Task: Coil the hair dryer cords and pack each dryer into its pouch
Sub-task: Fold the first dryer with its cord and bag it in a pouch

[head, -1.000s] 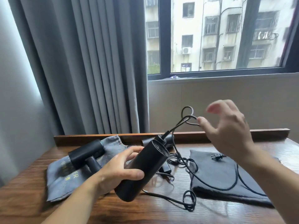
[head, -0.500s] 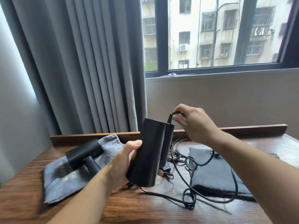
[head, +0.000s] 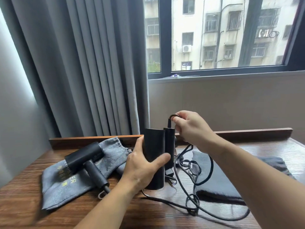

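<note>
My left hand (head: 142, 169) grips the barrel of a black hair dryer (head: 154, 146), held upright above the wooden table (head: 165, 217) with its folded handle alongside. My right hand (head: 191, 128) pinches the dryer's black cord (head: 206, 172) where it leaves the top of the handle. From there the cord hangs down and lies in loose loops on the table. A second black dryer (head: 84, 157) lies on a light grey pouch (head: 66, 187) at the left. Under my right forearm rests a dark grey pouch (head: 219, 184).
A raised wooden lip (head: 247, 131) runs along the table's back edge. Grey curtains (head: 85, 66) hang behind the left side, and a window (head: 222, 33) is above the wall at the back right. The cord loops spread across the table's middle and front.
My left hand has turned the dryer from tilted to upright. My right hand has come down and in from an open spread to pinch the cord at the handle's top.
</note>
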Demonstrator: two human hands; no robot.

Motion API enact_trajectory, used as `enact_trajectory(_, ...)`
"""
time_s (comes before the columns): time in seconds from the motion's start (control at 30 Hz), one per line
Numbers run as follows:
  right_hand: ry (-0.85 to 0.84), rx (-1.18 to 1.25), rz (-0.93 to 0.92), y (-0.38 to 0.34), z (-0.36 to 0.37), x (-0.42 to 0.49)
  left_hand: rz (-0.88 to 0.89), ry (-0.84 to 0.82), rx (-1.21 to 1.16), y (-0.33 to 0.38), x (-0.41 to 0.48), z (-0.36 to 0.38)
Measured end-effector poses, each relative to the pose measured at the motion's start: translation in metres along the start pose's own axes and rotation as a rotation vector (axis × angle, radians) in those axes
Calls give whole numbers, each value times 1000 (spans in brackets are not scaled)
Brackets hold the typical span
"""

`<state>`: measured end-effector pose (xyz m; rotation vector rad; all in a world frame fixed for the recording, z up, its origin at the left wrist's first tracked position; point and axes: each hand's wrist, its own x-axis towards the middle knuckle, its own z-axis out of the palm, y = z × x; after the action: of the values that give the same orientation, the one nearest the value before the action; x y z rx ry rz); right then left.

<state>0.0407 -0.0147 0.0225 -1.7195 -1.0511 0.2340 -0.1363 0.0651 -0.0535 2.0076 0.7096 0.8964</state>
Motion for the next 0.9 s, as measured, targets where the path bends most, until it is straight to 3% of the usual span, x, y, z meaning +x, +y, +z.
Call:
enact_trajectory(0.3,-105,-331,-350,-11,30,-66,-183,294,-527,0,17,2)
enact_trajectory(0.37,-155,-287,-384,-3,36,-77,-205,329,-621,3,24,-5)
enact_trajectory(0.53,-335,-13,-231,19,35,-75,-238,215,-814,10,27,-23)
enact_trajectory(0.7,-459,-112,-189,37,31,-63,-161,120,-814,16,22,-30)
enact_trajectory(0.9,-728,-175,-182,30,23,-54,-48,-175,-712,17,17,-41)
